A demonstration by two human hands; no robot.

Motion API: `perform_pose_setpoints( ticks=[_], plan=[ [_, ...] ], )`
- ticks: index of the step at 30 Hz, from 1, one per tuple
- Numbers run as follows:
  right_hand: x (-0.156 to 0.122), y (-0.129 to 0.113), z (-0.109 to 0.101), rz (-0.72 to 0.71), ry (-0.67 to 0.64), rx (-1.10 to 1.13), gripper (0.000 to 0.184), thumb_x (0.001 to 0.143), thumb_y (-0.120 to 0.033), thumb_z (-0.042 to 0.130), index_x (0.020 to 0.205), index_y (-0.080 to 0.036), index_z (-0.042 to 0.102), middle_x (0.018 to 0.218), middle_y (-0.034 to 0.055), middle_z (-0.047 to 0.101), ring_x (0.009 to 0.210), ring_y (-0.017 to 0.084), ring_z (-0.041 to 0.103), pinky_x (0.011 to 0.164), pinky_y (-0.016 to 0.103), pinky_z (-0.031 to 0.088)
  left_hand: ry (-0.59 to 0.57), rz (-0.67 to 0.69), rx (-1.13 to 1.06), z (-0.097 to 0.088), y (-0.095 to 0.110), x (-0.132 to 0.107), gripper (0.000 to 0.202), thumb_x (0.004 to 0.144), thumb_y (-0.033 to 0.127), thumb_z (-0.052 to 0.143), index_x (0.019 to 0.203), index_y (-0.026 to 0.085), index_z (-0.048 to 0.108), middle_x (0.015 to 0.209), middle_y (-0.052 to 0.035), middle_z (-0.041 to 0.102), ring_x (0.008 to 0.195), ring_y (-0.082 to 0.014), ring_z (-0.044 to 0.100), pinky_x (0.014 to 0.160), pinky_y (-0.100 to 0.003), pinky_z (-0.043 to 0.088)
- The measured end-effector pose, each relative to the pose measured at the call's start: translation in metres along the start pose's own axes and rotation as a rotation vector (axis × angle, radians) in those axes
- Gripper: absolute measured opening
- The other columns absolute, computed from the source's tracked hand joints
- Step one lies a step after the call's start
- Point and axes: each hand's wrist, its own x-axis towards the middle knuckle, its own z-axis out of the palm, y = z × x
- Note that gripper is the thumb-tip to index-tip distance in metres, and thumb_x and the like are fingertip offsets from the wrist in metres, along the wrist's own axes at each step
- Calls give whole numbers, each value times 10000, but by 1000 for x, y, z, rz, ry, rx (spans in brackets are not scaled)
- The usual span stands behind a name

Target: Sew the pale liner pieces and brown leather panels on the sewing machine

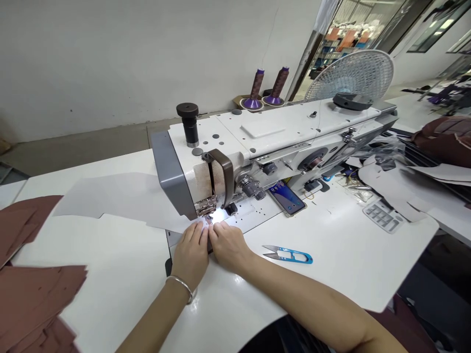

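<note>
Pressed side by side at the needle of an industrial sewing machine, the left hand and right hand are seen lying on the work just in front of the presser foot. The fingers of both hands are stretched forward and laid nearly flat, closed around nothing; their tips are washed out by the glare of the machine's lamp. A narrow dark strip is glimpsed between the two hands (what it is cannot be told). A pale grey sheet is spread from under the machine head out to the left across the white table, with its near edge touched by the left hand. A metal bangle is worn on the left wrist. Blue-handled thread snips are left near the right forearm, and a phone is propped against the machine bed. Maroon cut pieces are stacked at the table's left edge. Two purple thread cones and a fan are set behind the machine.
</note>
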Motion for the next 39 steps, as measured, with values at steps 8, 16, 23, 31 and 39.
perform_pose_setpoints(
  ticks=[8,16,23,31,39],
  plan=[
    [2,3,6,-12,74,13,166,833,-93,440,947,-142,550,845,81,564,756,195,468,541,286,335,-77,4,-56,7,-13,3,342,837,45,373,1079,45,615,1120,-172,634,1108,-265,542,963,-430,468],
    [3,3,11,17,98,-4,137,843,-84,420,880,-162,526,823,71,559,735,184,467,529,288,312,-131,27,-18,7,-19,7,391,813,31,340,1111,35,592,1125,-176,633,1079,-258,557,960,-442,464],
    [3,3,15,38,79,-9,161,841,-77,419,921,-160,532,833,68,562,737,180,475,530,287,319,-120,32,12,6,-22,9,395,803,31,339,1094,44,606,1092,-160,651,1030,-239,581,957,-406,468],
    [4,2,8,49,51,-3,196,848,-72,404,957,-155,543,835,71,570,755,179,483,536,282,311,-134,-13,-50,10,-23,7,424,790,17,334,1111,80,604,1113,-139,638,1046,-230,561,974,-414,443],
    [4,1,4,70,28,-22,193,880,-88,385,966,-162,541,820,58,558,741,175,486,514,281,283,-152,-113,-160,2,-50,11,297,883,288,451,1092,194,640,925,-112,610,963,-254,539,844,-424,479]
  ],
)
